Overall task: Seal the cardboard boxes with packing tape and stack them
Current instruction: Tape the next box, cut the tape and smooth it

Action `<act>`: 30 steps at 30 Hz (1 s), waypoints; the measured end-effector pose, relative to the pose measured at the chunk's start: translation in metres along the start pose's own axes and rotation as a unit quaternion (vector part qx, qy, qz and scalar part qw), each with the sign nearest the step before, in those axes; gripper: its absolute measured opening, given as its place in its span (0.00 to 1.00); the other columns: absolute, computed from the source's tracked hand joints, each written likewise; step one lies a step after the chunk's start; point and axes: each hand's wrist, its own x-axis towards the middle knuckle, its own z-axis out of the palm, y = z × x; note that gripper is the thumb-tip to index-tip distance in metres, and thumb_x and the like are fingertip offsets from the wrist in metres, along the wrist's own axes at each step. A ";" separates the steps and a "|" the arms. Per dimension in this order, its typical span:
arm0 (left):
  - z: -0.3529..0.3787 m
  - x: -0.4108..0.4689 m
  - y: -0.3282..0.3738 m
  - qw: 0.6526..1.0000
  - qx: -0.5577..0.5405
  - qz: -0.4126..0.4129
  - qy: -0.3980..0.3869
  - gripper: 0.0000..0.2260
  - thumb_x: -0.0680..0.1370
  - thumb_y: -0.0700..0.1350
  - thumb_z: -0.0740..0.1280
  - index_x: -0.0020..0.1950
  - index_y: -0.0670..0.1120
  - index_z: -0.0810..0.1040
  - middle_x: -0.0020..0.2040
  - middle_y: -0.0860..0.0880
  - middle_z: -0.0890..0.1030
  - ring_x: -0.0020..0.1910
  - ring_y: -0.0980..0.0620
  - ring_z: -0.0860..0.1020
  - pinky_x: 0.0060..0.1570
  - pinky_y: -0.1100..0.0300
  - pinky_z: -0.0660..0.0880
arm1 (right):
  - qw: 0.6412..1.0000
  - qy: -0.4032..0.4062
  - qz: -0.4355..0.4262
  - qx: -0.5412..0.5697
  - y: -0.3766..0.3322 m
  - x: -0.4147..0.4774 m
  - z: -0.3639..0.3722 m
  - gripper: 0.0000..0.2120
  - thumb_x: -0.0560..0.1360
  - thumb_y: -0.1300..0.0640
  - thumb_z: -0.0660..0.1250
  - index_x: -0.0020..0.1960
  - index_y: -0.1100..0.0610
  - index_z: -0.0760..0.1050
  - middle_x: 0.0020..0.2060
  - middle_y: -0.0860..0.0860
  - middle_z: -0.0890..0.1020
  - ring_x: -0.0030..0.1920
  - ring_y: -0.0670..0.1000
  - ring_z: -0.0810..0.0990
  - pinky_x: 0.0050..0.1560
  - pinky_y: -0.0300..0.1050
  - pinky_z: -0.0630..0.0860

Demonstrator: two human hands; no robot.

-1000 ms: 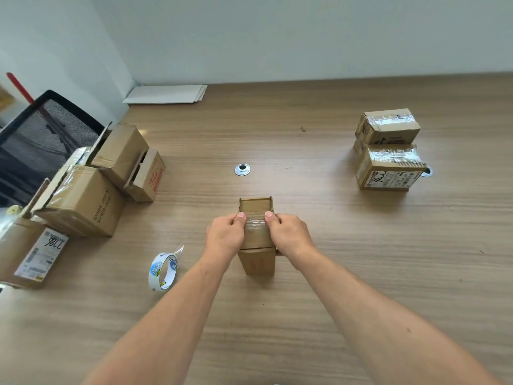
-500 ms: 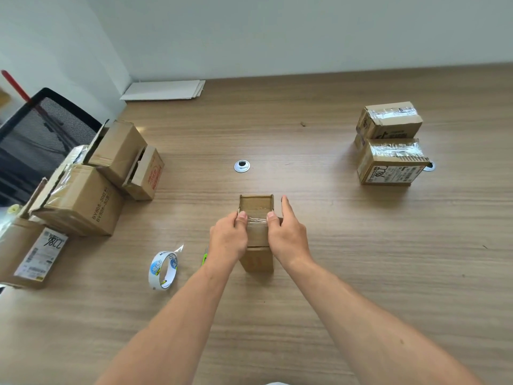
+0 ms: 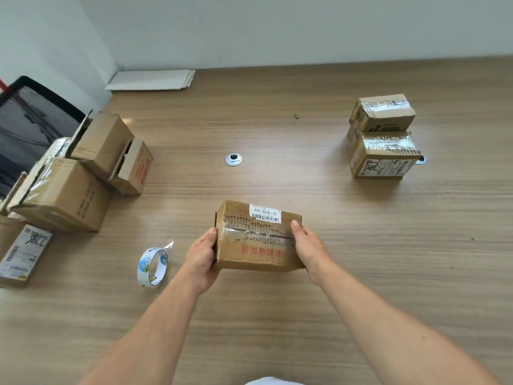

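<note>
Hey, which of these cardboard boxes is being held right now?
The central box with red print and a barcode sticker: left hand and right hand grip its ends. The left pile and right stack sit untouched.

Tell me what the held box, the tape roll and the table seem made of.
Box: brown corrugated cardboard, matte; torn facing bares the ribs.
Tape roll: clear glossy plastic film, its loose end shining, on a printed core, probably card.
Table: wood-grain top, satin; laminate or veneer, cannot tell.
</note>
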 end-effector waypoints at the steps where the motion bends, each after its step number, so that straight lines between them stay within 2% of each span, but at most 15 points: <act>1: 0.000 0.002 -0.006 0.999 0.033 0.006 0.012 0.12 0.86 0.45 0.59 0.59 0.45 0.82 0.53 0.44 0.85 0.43 0.50 0.82 0.38 0.59 0.79 | 1.000 0.005 -0.006 0.002 0.002 -0.001 0.000 0.20 0.81 0.37 0.58 0.54 0.50 0.80 0.52 0.47 0.85 0.55 0.51 0.82 0.64 0.53 0.76; 3: 0.002 0.006 -0.014 0.988 0.118 0.041 0.089 0.10 0.85 0.42 0.60 0.59 0.43 0.81 0.52 0.43 0.84 0.41 0.51 0.79 0.36 0.60 0.76 | 0.999 0.036 -0.023 -0.021 0.005 -0.003 0.000 0.18 0.81 0.39 0.60 0.53 0.52 0.79 0.52 0.48 0.84 0.54 0.51 0.81 0.61 0.51 0.76; 5: 0.001 0.011 -0.019 0.978 0.139 0.064 0.145 0.10 0.85 0.41 0.60 0.58 0.41 0.80 0.51 0.42 0.84 0.39 0.52 0.78 0.35 0.63 0.74 | 0.997 0.049 -0.039 -0.049 0.005 -0.004 -0.001 0.15 0.81 0.40 0.62 0.54 0.52 0.77 0.53 0.49 0.84 0.54 0.52 0.80 0.57 0.48 0.75; 7: -0.001 0.011 -0.021 0.984 0.110 0.029 0.134 0.15 0.85 0.50 0.59 0.54 0.44 0.82 0.52 0.42 0.85 0.42 0.49 0.81 0.41 0.58 0.77 | 0.994 0.046 -0.047 -0.092 0.005 -0.004 0.001 0.15 0.79 0.40 0.65 0.56 0.51 0.76 0.53 0.48 0.83 0.54 0.53 0.80 0.53 0.46 0.73; 8: -0.004 0.014 -0.025 0.984 0.129 0.020 0.124 0.19 0.82 0.58 0.60 0.52 0.46 0.83 0.52 0.44 0.86 0.46 0.47 0.82 0.48 0.54 0.79 | 0.991 0.044 -0.049 -0.113 0.006 -0.004 0.003 0.17 0.78 0.39 0.67 0.58 0.51 0.75 0.54 0.48 0.83 0.55 0.53 0.80 0.53 0.46 0.73; 10: -0.004 0.012 -0.031 0.958 0.268 0.048 0.088 0.24 0.74 0.67 0.64 0.52 0.48 0.84 0.49 0.48 0.86 0.52 0.46 0.83 0.57 0.51 0.78 | 0.985 0.047 -0.048 -0.160 0.013 -0.003 0.011 0.27 0.72 0.35 0.73 0.61 0.52 0.73 0.57 0.51 0.81 0.59 0.55 0.79 0.57 0.48 0.75; 12: 0.004 0.012 -0.042 0.921 0.374 0.080 0.071 0.22 0.74 0.64 0.71 0.57 0.49 0.81 0.51 0.51 0.84 0.53 0.49 0.81 0.55 0.55 0.76 | 0.974 0.069 -0.031 -0.215 0.022 -0.003 0.022 0.40 0.66 0.33 0.75 0.67 0.55 0.67 0.63 0.55 0.76 0.65 0.58 0.75 0.63 0.51 0.73; 14: 0.012 0.011 -0.050 0.902 0.407 0.100 0.103 0.22 0.74 0.61 0.73 0.59 0.48 0.76 0.54 0.47 0.83 0.55 0.46 0.80 0.57 0.53 0.75 | 0.965 0.099 -0.026 -0.241 0.026 -0.006 0.029 0.45 0.66 0.33 0.76 0.70 0.56 0.63 0.66 0.56 0.72 0.67 0.60 0.72 0.64 0.53 0.72; 16: 0.013 0.014 -0.054 0.893 0.418 0.102 0.130 0.21 0.74 0.60 0.73 0.57 0.46 0.74 0.55 0.44 0.82 0.56 0.42 0.79 0.57 0.51 0.75 | 0.961 0.112 -0.042 -0.251 0.028 -0.006 0.030 0.42 0.67 0.34 0.76 0.69 0.57 0.64 0.65 0.56 0.73 0.66 0.60 0.72 0.63 0.54 0.73; 18: 0.011 0.017 -0.056 0.887 0.427 0.113 0.132 0.18 0.77 0.58 0.71 0.54 0.45 0.73 0.54 0.43 0.81 0.54 0.42 0.78 0.52 0.54 0.73 | 0.957 0.115 -0.056 -0.258 0.031 -0.003 0.029 0.36 0.70 0.36 0.74 0.67 0.57 0.65 0.63 0.55 0.74 0.64 0.60 0.73 0.61 0.53 0.73; 22: 0.006 0.017 -0.056 0.874 0.442 0.149 0.135 0.14 0.81 0.54 0.66 0.46 0.45 0.70 0.45 0.43 0.79 0.47 0.41 0.76 0.43 0.55 0.66 | 0.961 0.118 -0.077 -0.238 0.033 -0.001 0.023 0.20 0.77 0.43 0.70 0.59 0.55 0.68 0.56 0.52 0.77 0.56 0.56 0.76 0.51 0.48 0.71; 24: 0.002 0.018 -0.057 0.872 0.443 0.156 0.138 0.14 0.82 0.52 0.64 0.43 0.45 0.69 0.40 0.45 0.77 0.43 0.41 0.75 0.42 0.53 0.66 | 0.964 0.118 -0.088 -0.223 0.033 0.001 0.018 0.14 0.79 0.45 0.68 0.57 0.53 0.70 0.53 0.51 0.78 0.51 0.54 0.75 0.48 0.48 0.70; 27: -0.002 0.018 -0.056 0.868 0.448 0.164 0.139 0.16 0.84 0.51 0.62 0.40 0.44 0.68 0.34 0.47 0.75 0.40 0.40 0.74 0.41 0.49 0.69 | 0.963 0.118 -0.103 -0.220 0.038 0.006 0.013 0.08 0.81 0.48 0.65 0.54 0.52 0.72 0.48 0.50 0.80 0.49 0.55 0.78 0.48 0.50 0.74; 30: -0.006 0.017 -0.050 0.849 0.485 0.164 0.128 0.17 0.85 0.50 0.58 0.42 0.41 0.74 0.39 0.41 0.80 0.43 0.39 0.76 0.42 0.51 0.67 | 0.963 0.116 -0.115 -0.216 0.039 0.006 0.010 0.09 0.83 0.49 0.62 0.49 0.54 0.72 0.43 0.50 0.80 0.46 0.56 0.78 0.45 0.49 0.73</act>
